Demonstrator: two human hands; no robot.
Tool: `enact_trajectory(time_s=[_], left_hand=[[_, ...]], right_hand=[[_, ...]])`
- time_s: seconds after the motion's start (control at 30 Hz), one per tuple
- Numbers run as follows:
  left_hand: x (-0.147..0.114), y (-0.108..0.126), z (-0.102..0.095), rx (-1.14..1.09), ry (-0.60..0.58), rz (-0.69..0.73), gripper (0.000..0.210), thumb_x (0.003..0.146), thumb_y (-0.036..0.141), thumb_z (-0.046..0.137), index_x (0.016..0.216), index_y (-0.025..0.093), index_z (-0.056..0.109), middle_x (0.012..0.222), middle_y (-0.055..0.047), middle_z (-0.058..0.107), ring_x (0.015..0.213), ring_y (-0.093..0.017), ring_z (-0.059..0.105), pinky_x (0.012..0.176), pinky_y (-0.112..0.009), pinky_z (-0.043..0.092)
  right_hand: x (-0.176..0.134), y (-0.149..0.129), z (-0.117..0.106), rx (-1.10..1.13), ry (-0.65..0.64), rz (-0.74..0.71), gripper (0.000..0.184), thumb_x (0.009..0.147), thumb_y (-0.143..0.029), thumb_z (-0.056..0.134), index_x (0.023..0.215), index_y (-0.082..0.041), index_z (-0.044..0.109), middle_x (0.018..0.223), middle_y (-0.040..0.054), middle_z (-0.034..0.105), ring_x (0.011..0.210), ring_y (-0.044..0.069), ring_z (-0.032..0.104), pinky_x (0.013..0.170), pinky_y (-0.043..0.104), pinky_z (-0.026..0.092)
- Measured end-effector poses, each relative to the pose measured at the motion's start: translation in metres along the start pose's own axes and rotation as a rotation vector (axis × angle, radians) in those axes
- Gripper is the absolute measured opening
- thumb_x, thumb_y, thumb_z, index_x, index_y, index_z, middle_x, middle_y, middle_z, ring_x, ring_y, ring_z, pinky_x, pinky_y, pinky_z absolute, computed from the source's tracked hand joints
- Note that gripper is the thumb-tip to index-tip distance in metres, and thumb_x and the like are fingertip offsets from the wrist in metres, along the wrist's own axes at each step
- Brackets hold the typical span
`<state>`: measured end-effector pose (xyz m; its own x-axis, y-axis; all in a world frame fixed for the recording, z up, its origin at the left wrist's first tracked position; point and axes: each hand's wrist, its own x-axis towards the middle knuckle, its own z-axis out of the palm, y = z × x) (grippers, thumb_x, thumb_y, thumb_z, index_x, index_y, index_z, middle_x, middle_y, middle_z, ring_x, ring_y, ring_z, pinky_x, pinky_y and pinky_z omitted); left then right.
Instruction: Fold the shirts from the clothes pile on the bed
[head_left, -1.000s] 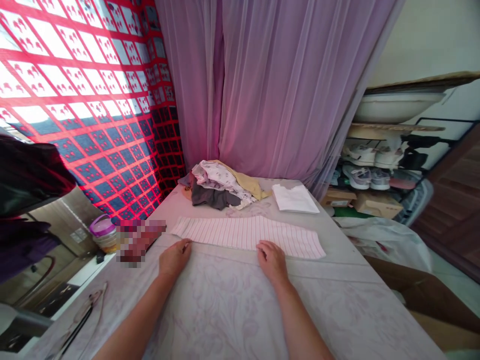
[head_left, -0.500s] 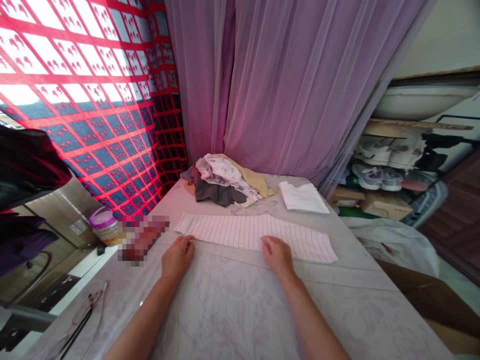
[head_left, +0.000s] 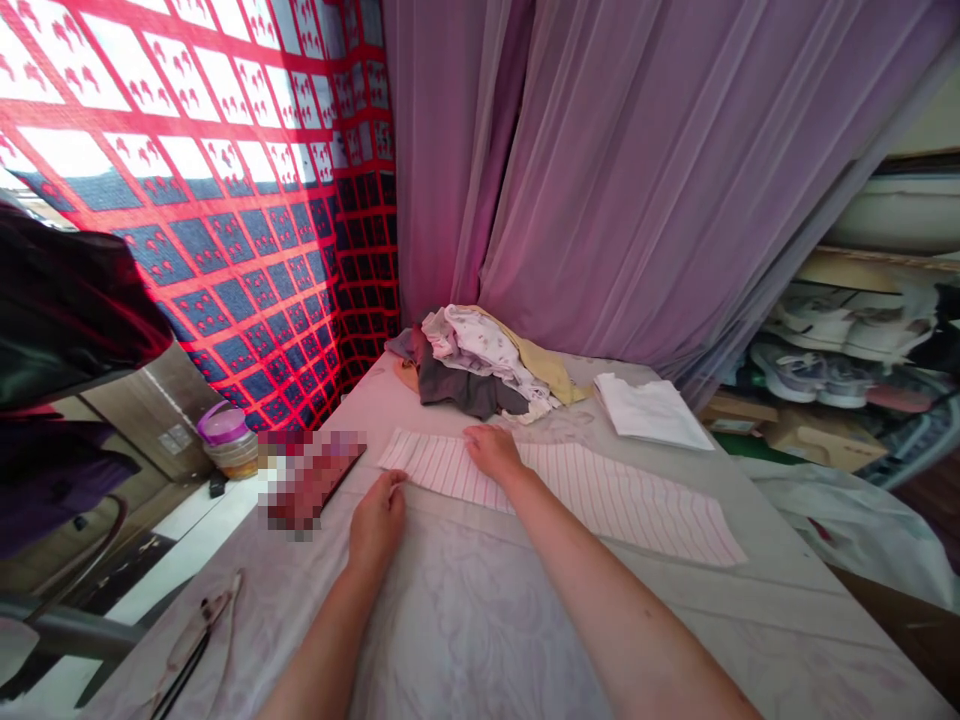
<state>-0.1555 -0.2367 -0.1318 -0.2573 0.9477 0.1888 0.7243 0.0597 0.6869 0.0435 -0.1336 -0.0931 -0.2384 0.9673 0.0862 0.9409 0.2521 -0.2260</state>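
Observation:
A white garment with pink stripes (head_left: 600, 490), folded into a long flat strip, lies across the bed-like surface (head_left: 465, 620) in front of me. At its near left corner, my left hand (head_left: 379, 515) has its thumb and fingers pinched together on the edge. My right hand (head_left: 495, 453) rests on top of the strip, left of its middle, with its fingers reaching the far edge and slightly apart from the thumb. The cloth under that palm is hidden.
Behind the strip sits a heap of crumpled clothes (head_left: 480, 365), with a folded white cloth (head_left: 652, 410) to its right. A blurred-out reddish object (head_left: 311, 485) lies at left, and a cable (head_left: 199, 640) nearer me. Shoes (head_left: 817, 370) fill a shelf at right.
My right hand has moved left and away from me, from the near edge onto the strip. My left hand stays at the left corner. The view has turned slightly left.

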Motion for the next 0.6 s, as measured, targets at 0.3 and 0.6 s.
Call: enact_trajectory(time_s=[0.3,0.6], left_hand=[[-0.001,0.002,0.006,0.108,-0.047,0.11,0.035,0.085,0.011,0.045,0.109,0.024,0.067,0.121,-0.004,0.062,0.092,-0.015,0.065,0.076,-0.025,0.05],[-0.003,0.007,0.004,0.204,-0.105,0.111,0.037,0.087,0.015,0.044,0.115,0.028,0.065,0.131,-0.001,0.058,0.096,-0.016,0.065,0.082,-0.027,0.052]], right_hand=[[0.017,-0.01,0.008,-0.077,-0.017,0.006,0.023,0.086,-0.027,0.05,0.092,-0.026,0.072,0.101,0.0039,0.07,0.097,0.019,0.057,0.08,0.03,0.037],[0.016,-0.013,0.011,-0.091,0.013,0.03,0.026,0.089,-0.026,0.046,0.095,-0.022,0.071,0.1,0.0063,0.069,0.097,0.02,0.057,0.081,0.03,0.037]])
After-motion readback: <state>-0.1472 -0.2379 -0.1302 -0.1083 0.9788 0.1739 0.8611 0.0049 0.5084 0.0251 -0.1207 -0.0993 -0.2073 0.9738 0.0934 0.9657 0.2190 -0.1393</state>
